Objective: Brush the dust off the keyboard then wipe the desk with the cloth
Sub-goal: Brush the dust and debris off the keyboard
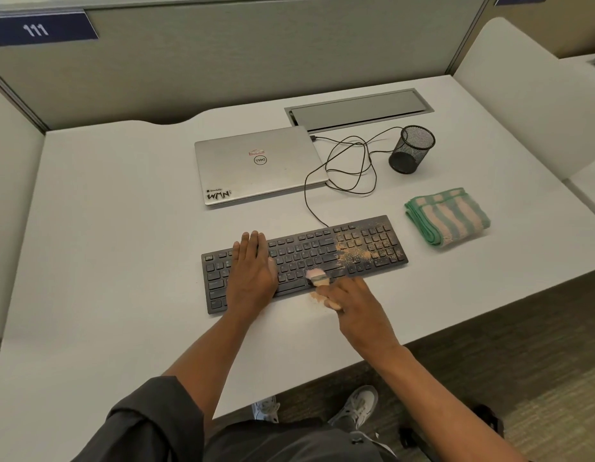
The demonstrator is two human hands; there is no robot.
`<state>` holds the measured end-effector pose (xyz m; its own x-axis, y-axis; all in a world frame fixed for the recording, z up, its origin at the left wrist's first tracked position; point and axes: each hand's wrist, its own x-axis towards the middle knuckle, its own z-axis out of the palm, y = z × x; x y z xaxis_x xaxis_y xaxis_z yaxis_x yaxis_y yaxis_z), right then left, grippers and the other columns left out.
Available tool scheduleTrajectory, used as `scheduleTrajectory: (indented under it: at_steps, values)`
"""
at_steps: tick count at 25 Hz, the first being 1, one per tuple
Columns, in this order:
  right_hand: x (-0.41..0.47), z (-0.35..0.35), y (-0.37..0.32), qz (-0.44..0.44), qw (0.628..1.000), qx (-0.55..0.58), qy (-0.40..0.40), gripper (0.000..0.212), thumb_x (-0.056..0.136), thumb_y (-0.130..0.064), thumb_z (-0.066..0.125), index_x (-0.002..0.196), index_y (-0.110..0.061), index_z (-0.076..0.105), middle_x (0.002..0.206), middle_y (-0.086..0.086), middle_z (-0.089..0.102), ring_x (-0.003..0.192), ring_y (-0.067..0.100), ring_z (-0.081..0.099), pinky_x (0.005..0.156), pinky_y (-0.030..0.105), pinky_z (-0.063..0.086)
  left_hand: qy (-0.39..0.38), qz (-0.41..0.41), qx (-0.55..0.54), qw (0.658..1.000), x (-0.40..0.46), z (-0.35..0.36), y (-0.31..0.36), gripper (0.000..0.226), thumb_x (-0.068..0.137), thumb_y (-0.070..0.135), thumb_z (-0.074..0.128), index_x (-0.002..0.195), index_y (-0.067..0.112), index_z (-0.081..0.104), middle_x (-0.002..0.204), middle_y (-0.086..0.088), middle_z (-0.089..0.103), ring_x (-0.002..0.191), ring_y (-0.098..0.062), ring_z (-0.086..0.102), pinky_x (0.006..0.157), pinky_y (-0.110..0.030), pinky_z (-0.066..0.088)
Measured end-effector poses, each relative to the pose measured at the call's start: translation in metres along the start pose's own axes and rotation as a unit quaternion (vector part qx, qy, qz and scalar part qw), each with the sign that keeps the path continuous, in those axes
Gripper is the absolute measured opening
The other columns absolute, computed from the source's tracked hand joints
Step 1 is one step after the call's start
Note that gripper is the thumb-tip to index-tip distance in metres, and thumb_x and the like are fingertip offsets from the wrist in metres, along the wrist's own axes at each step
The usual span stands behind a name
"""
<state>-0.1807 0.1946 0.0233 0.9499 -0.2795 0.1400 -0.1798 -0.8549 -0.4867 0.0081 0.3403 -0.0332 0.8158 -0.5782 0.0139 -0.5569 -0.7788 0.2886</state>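
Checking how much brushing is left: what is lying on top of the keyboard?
Tan dust covers the keyboard's right part; the left hand lies flat on its left, hiding those keys.

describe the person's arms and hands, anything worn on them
Both hands, left hand and right hand, are bare: no gloves, rings or watch visible. The forearms are bare too. A dark grey sleeve is pushed up on the left arm; the right arm shows none.

The counter (106,211) lay bare left of the keyboard (304,261) and along its near edge. Behind the keyboard, the closed laptop (256,165) and a looping cable (349,168) blocked the way. To the right, the folded cloth (447,215) and mesh cup (412,149) stood apart, with open counter between them.
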Motion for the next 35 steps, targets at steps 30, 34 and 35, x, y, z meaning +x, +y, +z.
scheduleTrajectory:
  at_steps: [30,34,35]
  values:
    - [0.004,0.012,-0.022,0.024,0.998,-0.026,0.054,0.039,0.083,0.002,0.071,0.118,-0.013,0.068,0.101,0.005,0.063,0.088,0.023,0.056,0.057,0.029,0.051,-0.002,-0.001,-0.001,1.000,-0.001,-0.002,0.001,0.068,0.098,0.034,0.017,0.158,0.002,0.022,0.165,-0.018,0.022,0.155,-0.031,0.012,0.127,-0.043,0.002]
    - [0.011,0.020,-0.033,-0.051,0.999,0.002,-0.008,0.031,0.089,-0.001,0.066,0.118,-0.013,0.068,0.104,0.005,0.063,0.094,0.024,0.057,0.063,0.033,0.054,-0.005,0.000,0.002,1.000,-0.002,-0.001,0.000,0.064,0.102,0.032,0.023,0.159,0.002,0.020,0.166,-0.017,0.021,0.155,-0.030,0.011,0.127,-0.041,0.001]
    - [0.012,0.017,-0.029,-0.047,0.999,-0.005,-0.008,0.030,0.090,0.000,0.064,0.117,-0.012,0.069,0.104,0.006,0.063,0.093,0.025,0.058,0.063,0.034,0.055,-0.004,-0.001,0.001,1.000,-0.001,-0.001,0.000,0.062,0.104,0.030,0.026,0.159,0.002,0.020,0.166,-0.017,0.021,0.155,-0.030,0.011,0.127,-0.042,0.001]
